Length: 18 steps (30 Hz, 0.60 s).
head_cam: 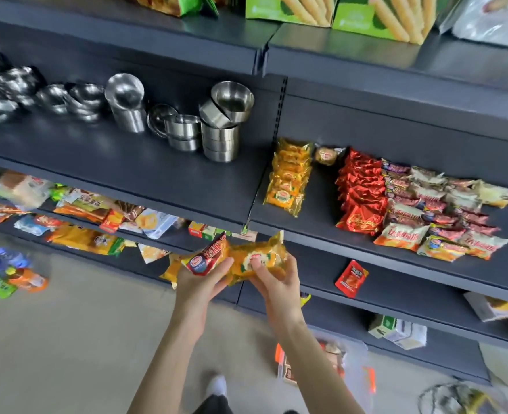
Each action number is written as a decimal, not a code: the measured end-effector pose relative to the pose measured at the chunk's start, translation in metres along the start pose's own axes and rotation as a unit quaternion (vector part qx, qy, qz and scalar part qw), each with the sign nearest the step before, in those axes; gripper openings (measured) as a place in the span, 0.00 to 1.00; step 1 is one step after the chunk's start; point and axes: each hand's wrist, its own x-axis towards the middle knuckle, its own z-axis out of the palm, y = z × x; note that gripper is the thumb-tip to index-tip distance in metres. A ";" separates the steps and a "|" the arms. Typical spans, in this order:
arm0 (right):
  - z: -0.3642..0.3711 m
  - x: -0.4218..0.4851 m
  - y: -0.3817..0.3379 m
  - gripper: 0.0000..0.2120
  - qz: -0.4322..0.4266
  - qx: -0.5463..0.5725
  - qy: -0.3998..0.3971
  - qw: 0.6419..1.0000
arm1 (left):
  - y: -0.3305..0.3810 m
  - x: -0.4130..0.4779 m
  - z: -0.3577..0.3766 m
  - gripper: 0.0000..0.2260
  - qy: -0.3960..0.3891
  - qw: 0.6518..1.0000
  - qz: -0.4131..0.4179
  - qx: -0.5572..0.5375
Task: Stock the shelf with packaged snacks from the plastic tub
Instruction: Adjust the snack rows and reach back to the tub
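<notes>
Two glossy, crinkled packets: left hand [200, 283] fingers curl round the red-orange packet [209, 258]; right hand [276, 282] fingers pinch the yellow packet [261, 255].

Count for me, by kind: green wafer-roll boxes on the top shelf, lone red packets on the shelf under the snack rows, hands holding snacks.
Green wafer-roll boxes: 2
Lone red packet: 1
Hands holding snacks: 2 (left hand grips red-labelled packet, right hand grips yellow packet)
Total: 5

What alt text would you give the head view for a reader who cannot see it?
The left hand grips a red-labelled snack packet and the right hand a yellow-orange plastic snack packet, before a dark grey metal shelf bearing rows of packets and steel cups.
</notes>
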 end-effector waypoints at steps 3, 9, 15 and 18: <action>-0.001 0.009 -0.003 0.17 -0.016 -0.122 0.015 0.992 | 0.006 0.033 -0.005 0.28 -0.023 0.999 -0.027 0.013; -0.025 0.048 -0.029 0.14 -0.006 -0.220 0.017 0.975 | 0.006 0.080 0.017 0.18 -0.081 0.993 -0.055 0.072; -0.049 0.115 -0.046 0.17 -0.002 -0.333 -0.029 0.943 | 0.009 0.133 0.053 0.17 -0.120 0.986 -0.055 0.103; -0.060 0.155 -0.044 0.19 -0.011 -0.331 0.007 0.944 | 0.010 0.163 0.067 0.16 -0.106 0.989 -0.064 0.082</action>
